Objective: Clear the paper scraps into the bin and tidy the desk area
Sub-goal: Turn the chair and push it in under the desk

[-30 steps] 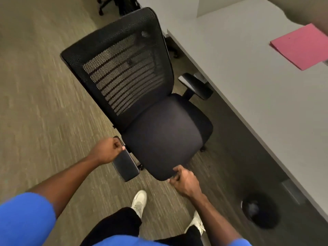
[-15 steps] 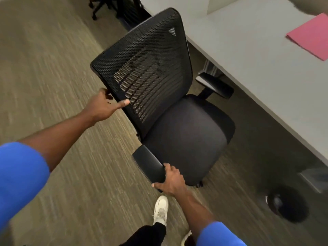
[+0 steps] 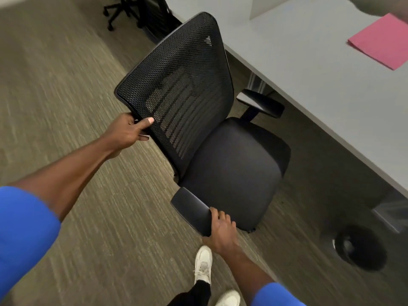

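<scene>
**Both hands on the office chair beside the desk**

The left hand [image 3: 127, 131] grips the left edge of the black mesh backrest [image 3: 176, 89], thumb pressed on the front of the mesh and fingers wrapped behind the frame. The right hand [image 3: 221, 230] clasps the front end of the near armrest [image 3: 191, 208], fingers curled over its tip. The office chair [image 3: 231, 171] stands on the carpet [image 3: 77, 85], turned at an angle, with its seat facing the long front edge of the grey desk [image 3: 320, 80]. Its far armrest [image 3: 261, 102] sits just under that edge.

A pink folder [image 3: 382, 41] lies flat near the far right corner of the desk, well apart from the front edge. No paper scraps show on the visible part of the desk surface. The black bin [image 3: 359, 248] stands on the carpet below the near right end of the desk, to the right of the chair and apart from it; something pale shows inside it, too blurred to identify.

A second black chair [image 3: 132, 9] stands at the far end of the desk. The person's white shoes [image 3: 203, 266] are planted on the carpet just behind the near armrest, and blue sleeves [image 3: 24, 235] cover both upper arms.
</scene>
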The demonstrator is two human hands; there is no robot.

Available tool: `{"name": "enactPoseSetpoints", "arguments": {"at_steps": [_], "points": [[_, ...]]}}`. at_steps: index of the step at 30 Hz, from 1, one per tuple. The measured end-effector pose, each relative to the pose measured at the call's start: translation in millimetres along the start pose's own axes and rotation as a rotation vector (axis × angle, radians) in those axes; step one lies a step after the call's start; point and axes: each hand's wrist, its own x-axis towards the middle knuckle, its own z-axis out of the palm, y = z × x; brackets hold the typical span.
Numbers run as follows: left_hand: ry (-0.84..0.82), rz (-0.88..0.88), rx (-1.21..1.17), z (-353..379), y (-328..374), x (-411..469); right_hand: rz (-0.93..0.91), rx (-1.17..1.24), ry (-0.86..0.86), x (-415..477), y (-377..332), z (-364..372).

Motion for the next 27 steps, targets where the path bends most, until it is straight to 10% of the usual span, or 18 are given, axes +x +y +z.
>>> {"name": "enactPoseSetpoints", "arguments": {"at_steps": [27], "points": [[0.006,0.040,0.080,113.8,-26.9,-175.8,-0.109,-0.249,0.018,-88.7,194.3,-38.1]]}}
